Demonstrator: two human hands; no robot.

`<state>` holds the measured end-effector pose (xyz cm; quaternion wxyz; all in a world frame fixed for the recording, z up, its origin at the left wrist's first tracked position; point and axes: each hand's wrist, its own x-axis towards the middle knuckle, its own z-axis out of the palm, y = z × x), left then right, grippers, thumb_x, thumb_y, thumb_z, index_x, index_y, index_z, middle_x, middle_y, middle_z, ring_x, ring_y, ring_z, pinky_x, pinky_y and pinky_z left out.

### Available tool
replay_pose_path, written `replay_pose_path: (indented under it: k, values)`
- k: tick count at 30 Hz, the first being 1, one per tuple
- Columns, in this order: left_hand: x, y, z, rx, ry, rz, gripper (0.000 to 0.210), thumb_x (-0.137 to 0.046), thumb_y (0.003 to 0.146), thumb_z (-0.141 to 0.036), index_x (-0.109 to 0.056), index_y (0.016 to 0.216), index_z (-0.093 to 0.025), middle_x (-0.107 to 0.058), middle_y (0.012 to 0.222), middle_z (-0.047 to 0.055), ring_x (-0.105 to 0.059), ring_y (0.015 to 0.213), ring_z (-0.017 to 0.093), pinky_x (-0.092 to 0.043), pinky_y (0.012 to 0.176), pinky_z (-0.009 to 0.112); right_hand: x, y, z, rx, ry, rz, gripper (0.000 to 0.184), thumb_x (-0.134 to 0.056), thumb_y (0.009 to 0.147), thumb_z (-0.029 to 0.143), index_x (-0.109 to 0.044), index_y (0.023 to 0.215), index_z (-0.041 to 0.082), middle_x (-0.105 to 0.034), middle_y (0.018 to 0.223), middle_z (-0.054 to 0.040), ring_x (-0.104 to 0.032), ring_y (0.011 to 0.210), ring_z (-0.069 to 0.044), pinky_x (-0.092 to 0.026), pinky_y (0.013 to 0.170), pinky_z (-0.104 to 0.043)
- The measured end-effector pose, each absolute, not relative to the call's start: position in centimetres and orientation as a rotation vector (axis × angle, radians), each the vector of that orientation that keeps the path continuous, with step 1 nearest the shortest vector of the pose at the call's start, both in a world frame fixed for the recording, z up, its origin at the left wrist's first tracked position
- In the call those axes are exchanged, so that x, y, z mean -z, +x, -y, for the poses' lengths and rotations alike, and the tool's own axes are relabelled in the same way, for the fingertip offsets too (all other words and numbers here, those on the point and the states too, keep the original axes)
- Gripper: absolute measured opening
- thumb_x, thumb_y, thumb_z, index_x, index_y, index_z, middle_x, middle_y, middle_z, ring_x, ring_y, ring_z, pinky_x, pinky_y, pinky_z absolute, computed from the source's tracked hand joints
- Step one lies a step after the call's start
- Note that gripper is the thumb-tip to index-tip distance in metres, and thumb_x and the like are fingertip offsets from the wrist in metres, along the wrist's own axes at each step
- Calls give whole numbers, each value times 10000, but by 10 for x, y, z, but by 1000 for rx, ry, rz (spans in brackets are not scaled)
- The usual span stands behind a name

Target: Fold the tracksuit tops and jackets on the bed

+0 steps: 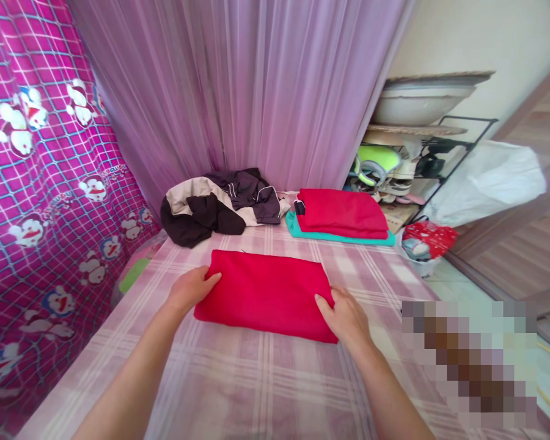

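Note:
A red garment (266, 296), folded into a flat rectangle, is in front of me over the checked cloth surface (256, 391). My left hand (193, 287) grips its left edge, thumb on top and the other fingers mostly hidden underneath. On the right edge my right hand (346, 311) holds it the same way, thumb above, fingers curled at the side and below. Beyond it, to the right, a folded red garment (341, 214) lies on a folded teal one (343, 237). A crumpled dark and beige garment (224, 205) is heaped at the back left.
Purple curtains (256, 91) hang behind the surface, and a pink cartoon-print cloth (50, 183) hangs at left. To the right stand a shoe rack (467, 150) topped by a white basin (421, 101), a white bag (490, 180) and a red bag (433, 238). A pixelated patch covers the lower right.

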<state>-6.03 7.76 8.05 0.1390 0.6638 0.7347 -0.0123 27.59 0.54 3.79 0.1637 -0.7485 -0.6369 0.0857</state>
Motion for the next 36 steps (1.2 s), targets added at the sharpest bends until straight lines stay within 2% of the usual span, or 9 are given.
replay_pose_path:
  k: [4,7,9,12,16,22,26,31,36]
  values:
    - [-65,-68,-82,111,1836,-2115,519,-421,869,-568,-624,1132,-169,-709,1129,141,-666,1035,296,-479,803,354,-38,276,-7,-378,-2268,1806,409,-414,947,423,-658,1075,120,-678,1123,-163,-639,1062,-286,-467,904,-366]
    - [-61,-64,-83,-150,1956,-2144,624,-458,871,-521,-455,1379,-158,-626,1312,144,-606,1177,277,-468,913,354,-38,276,-7,-350,-2250,1803,490,-447,925,470,-591,1222,108,-642,1227,-177,-603,1146,-297,-465,929,-382]
    - [-63,-57,-86,-282,2062,-2131,651,-433,893,-497,-387,1439,-145,-537,1424,153,-540,1270,272,-442,984,363,-41,274,-8,-282,-2202,1794,558,-462,915,481,-521,1326,108,-598,1319,-178,-571,1205,-293,-458,957,-388]
    - [-67,-48,-98,-255,2109,-2090,605,-386,925,-458,-425,1422,-114,-491,1465,167,-504,1309,281,-412,1037,378,-47,269,-15,-240,-2167,1796,570,-426,940,458,-484,1382,104,-567,1379,-173,-555,1242,-284,-440,1001,-399]
    - [-69,-46,-122,-137,2047,-2064,528,-449,908,-393,-512,1358,-123,-584,1373,155,-551,1253,272,-417,1028,353,-55,266,-32,-376,-2272,1728,538,-401,965,398,-461,1420,116,-619,1327,-155,-617,1165,-284,-460,973,-399]
    - [-68,-35,-139,-437,2194,-2016,357,-488,891,-312,-621,1208,-216,-671,1214,81,-616,1121,232,-455,975,327,-52,270,-30,-313,-2245,1584,503,-450,942,338,-464,1421,184,-639,1301,-100,-638,1119,-238,-477,939,-346]
    - [-61,-22,-137,-170,2133,-2071,398,-476,905,-296,-598,1269,-189,-632,1264,131,-618,1127,253,-464,975,352,-46,273,-19,-270,-2291,1655,490,-418,955,337,-491,1400,145,-604,1329,-147,-615,1140,-265,-473,942,-381]
    - [-66,-2,-135,-270,2359,-2114,441,-440,926,-333,-575,1318,-185,-426,1518,129,-430,1360,299,-364,1099,437,-65,260,-33,-10,-2055,1720,509,-404,953,354,-492,1400,128,-500,1439,-183,-471,1306,-300,-395,1036,-447]
    - [-50,33,-127,-208,2477,-1885,473,-316,977,-412,-540,1367,-264,-486,1492,67,-372,1404,287,-210,1166,560,-70,214,-72,-18,-1833,1929,516,-320,994,378,-437,1462,197,-368,1557,-121,-310,1428,-277,-225,1144,-491]
